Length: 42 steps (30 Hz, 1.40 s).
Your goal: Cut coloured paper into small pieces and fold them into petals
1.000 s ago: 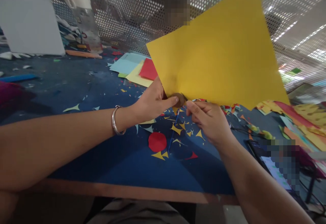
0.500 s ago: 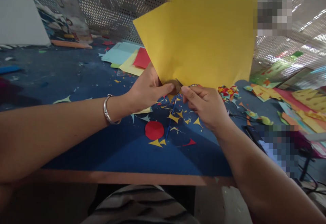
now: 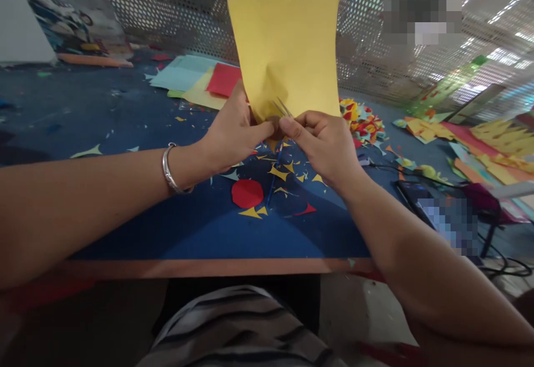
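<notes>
My left hand (image 3: 236, 125) is closed on the lower left edge of a large yellow paper sheet (image 3: 292, 44), which stands up above the table. Under its thumb is a small round brownish piece (image 3: 273, 124), partly hidden; its material is unclear. My right hand (image 3: 325, 139) is closed on small scissors (image 3: 282, 107). Two thin metal blades, slightly apart, point up and left in front of the sheet; the handles are hidden in my fingers. Below my hands lie a red paper circle (image 3: 247, 193), a blue stick (image 3: 274, 178) like a pen, and yellow paper scraps (image 3: 278, 174).
Light blue, cream and red papers (image 3: 223, 80) lie behind my left hand. A colourful heap of paper bits (image 3: 365, 122) sits past my right hand. On the right are a phone (image 3: 417, 194), cables (image 3: 507, 267) and yellow-orange cut papers (image 3: 425, 128). A perforated metal screen (image 3: 183, 16) stands behind.
The yellow sheet has tilted and turned, now looking smaller and more upright. Both hands appear slightly higher and further left in view. The scissor blades now show apart in front of the paper.
</notes>
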{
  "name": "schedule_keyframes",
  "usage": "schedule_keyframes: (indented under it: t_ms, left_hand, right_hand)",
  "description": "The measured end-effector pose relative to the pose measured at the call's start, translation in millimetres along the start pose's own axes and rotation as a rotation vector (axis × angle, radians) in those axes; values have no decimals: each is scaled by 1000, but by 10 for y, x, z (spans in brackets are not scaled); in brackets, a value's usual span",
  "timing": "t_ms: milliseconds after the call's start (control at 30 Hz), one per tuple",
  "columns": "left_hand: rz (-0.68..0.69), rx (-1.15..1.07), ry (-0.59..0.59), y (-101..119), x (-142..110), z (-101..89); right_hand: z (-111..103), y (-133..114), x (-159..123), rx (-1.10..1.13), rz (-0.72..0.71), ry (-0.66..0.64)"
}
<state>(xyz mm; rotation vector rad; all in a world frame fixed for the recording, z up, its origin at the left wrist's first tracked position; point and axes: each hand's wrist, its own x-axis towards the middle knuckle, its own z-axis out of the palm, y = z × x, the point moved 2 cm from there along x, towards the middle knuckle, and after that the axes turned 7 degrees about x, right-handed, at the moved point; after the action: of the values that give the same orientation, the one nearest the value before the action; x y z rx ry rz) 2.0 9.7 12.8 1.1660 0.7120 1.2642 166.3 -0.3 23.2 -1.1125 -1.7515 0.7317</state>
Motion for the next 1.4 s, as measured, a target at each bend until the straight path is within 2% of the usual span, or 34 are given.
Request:
schedule_keyframes:
  t_ms: [100, 200, 333, 500, 600, 833, 1067, 1400]
  left_hand:
    - [189, 118, -106, 29, -26, 40]
    - [229, 189, -137, 18, -28, 44]
    - [163, 157, -98, -11, -21, 38]
    - [-104, 6, 8, -60, -48, 26]
    - [-172, -47, 22, -59, -79, 35]
    - [-80, 9, 12, -90, -56, -11]
    - [-23, 39, 24, -125, -25, -77]
    - [61, -59, 36, -57, 17, -113]
  right_hand:
    - [17, 55, 25, 31, -23, -1]
    - [30, 78, 46, 101, -36, -6]
    - [51, 67, 60, 172, -51, -3]
    - [45, 44, 51, 182, -97, 58]
    - [45, 43, 36, 235, -46, 58]
    - [60, 16, 15, 390, 140, 1]
    - [35, -19, 22, 408, 196, -14]
    - [66, -48, -27, 431, 339, -131]
